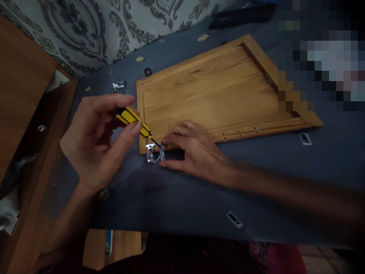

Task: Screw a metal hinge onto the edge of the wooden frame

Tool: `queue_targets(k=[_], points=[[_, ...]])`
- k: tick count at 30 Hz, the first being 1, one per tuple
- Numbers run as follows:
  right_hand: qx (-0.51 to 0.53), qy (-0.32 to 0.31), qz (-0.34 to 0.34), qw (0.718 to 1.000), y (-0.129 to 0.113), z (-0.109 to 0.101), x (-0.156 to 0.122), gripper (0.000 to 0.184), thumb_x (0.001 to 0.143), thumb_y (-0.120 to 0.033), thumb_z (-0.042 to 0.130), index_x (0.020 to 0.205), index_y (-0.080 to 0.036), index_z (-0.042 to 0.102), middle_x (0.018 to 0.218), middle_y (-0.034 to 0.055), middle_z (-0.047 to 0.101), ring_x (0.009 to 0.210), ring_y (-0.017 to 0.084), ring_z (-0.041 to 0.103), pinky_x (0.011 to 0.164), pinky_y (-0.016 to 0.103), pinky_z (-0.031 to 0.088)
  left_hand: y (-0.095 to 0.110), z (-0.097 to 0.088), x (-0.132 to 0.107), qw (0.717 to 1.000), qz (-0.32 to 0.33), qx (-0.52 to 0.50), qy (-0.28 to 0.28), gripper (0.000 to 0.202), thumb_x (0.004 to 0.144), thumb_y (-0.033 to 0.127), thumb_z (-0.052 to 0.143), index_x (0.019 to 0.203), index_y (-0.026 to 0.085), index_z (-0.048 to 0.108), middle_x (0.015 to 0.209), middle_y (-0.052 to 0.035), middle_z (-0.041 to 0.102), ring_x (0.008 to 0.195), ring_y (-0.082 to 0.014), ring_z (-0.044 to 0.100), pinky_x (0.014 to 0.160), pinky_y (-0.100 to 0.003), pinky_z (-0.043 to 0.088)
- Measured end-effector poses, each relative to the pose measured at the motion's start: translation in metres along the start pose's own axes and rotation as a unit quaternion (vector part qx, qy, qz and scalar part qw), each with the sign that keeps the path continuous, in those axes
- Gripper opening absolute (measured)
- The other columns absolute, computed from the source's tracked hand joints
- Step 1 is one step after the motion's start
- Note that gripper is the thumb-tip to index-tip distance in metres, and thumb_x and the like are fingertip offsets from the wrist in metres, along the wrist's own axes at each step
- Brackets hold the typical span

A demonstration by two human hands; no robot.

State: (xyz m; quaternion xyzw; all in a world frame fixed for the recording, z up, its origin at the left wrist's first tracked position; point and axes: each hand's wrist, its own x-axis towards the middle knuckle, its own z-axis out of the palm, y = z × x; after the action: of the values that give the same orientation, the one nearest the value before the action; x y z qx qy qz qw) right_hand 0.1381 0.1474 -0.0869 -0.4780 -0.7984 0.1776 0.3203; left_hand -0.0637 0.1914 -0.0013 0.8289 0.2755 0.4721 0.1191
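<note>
A wooden cabinet door [222, 91] lies flat on a dark blue cloth [185, 198]. My left hand [94, 140] is closed round a yellow and black screwdriver [134, 121], whose tip points at a silver metal hinge [155, 152] at the door's near left corner. My right hand [194, 150] rests at that corner, its fingers pinched around the hinge and holding it against the door's edge.
A second silver hinge [119, 86] lies on the cloth beyond the door's far left corner. A wooden furniture piece [25, 114] stands at the left. Patterned fabric [99, 26] lies at the back, with a dark object [242, 15] nearby. A blurred area covers the upper right.
</note>
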Motion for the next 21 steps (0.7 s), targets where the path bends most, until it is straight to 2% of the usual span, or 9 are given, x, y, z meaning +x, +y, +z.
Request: queue_targets(k=[7,12,17,21], points=[[0.001,0.005,-0.001,1.0,0.0011,0.0011,0.0005,0.046,0.079,-0.049,0.088,0.109,-0.015,0.078,0.098,0.0088,0.071,0.097,0.028,0.056,0.085,0.041,0.042,-0.0037,0.0017,0.0006,1.0,0.025,-0.004,0.006,0.045,0.084,0.011,0.08,0.123,0.032,0.073,0.106,0.0015,0.072,0.088,-0.0152,0.073,0.074,-0.033,0.069],[0.0,0.008,-0.006,1.0,0.0012,0.0019,0.0,0.047,0.08,-0.05,0.087,0.11,-0.016,0.078,0.099,0.0083,0.071,0.097,0.028,0.056,0.085,0.041,0.044,-0.0076,0.0022,-0.0007,0.998,0.063,0.017,-0.002,0.041,0.088,0.018,0.08,0.126,0.028,0.07,0.106,0.001,0.07,0.086,-0.0131,0.073,0.07,-0.03,0.067],[0.006,0.01,-0.009,1.0,0.0026,0.0029,-0.0007,0.045,0.081,-0.047,0.087,0.11,-0.015,0.078,0.1,0.0089,0.072,0.098,0.028,0.057,0.085,0.041,0.043,-0.0088,-0.0004,-0.0025,0.997,0.073,0.025,-0.007,0.052,0.084,0.013,0.083,0.131,0.032,0.069,0.109,0.0008,0.072,0.089,-0.0163,0.074,0.073,-0.034,0.068],[0.003,0.008,-0.003,1.0,0.002,0.0031,-0.0001,0.043,0.08,-0.05,0.088,0.106,-0.017,0.079,0.099,0.0088,0.072,0.098,0.028,0.056,0.084,0.04,0.042,-0.0055,-0.0044,-0.0006,0.994,0.092,0.058,-0.03,0.06,0.08,0.014,0.087,0.133,0.034,0.069,0.108,0.0005,0.075,0.09,-0.019,0.076,0.069,-0.032,0.069]])
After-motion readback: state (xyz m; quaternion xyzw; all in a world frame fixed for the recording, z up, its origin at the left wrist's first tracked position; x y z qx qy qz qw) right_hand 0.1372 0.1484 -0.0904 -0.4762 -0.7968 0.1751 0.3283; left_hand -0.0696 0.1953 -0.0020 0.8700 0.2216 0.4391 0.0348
